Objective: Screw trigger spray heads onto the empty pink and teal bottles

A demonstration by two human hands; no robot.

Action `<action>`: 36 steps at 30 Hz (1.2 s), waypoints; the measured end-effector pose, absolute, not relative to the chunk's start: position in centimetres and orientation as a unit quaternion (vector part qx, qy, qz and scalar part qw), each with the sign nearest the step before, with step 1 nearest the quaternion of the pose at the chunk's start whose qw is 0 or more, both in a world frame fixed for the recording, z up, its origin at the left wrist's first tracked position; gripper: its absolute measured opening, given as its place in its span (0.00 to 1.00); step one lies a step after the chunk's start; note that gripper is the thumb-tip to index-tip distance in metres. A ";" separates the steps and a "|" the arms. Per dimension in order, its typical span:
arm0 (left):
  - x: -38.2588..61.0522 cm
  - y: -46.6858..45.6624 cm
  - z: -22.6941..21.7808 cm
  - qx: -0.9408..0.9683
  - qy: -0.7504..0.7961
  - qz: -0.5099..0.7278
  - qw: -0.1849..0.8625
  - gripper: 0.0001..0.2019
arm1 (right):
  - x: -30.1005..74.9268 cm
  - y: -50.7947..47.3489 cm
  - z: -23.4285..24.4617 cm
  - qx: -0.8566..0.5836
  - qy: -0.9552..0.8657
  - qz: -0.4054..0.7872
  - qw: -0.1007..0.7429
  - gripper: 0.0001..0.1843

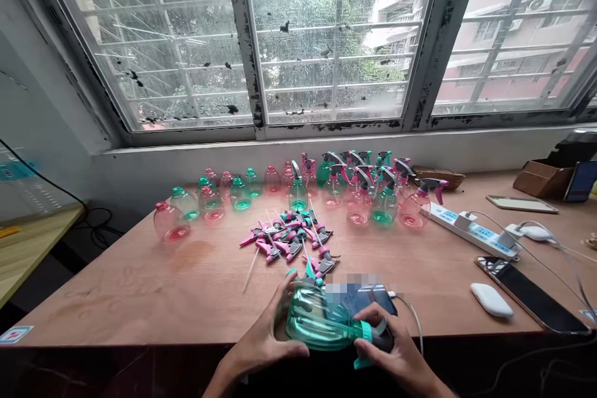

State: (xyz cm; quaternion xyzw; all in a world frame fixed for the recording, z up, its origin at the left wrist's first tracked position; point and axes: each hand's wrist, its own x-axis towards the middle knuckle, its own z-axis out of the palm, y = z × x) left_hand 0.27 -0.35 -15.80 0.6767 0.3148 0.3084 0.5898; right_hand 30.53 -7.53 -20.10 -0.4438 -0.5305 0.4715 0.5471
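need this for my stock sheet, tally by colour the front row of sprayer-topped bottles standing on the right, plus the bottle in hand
Pink: 2, the left-end bottle and right-end bottle of that row
Green: 2, the middle bottle and the held bottle
Total: 4

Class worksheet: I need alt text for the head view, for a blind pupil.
The left hand cups a green spray bottle tipped sideways; the right hand holds its spray head. Beyond, loose spray heads lie piled before standing bottles and a window.
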 end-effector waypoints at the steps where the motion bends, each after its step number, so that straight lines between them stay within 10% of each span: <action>1: 0.2 -0.3 -15.7 0.682 0.311 0.301 0.590 0.64 | 30.7 -7.7 -20.2 -0.447 -0.536 0.467 0.543 0.27; 36: 0.4 -0.1 -15.5 0.655 0.247 0.287 0.654 0.55 | 31.6 -6.1 -19.4 -0.421 -0.513 0.534 0.525 0.25</action>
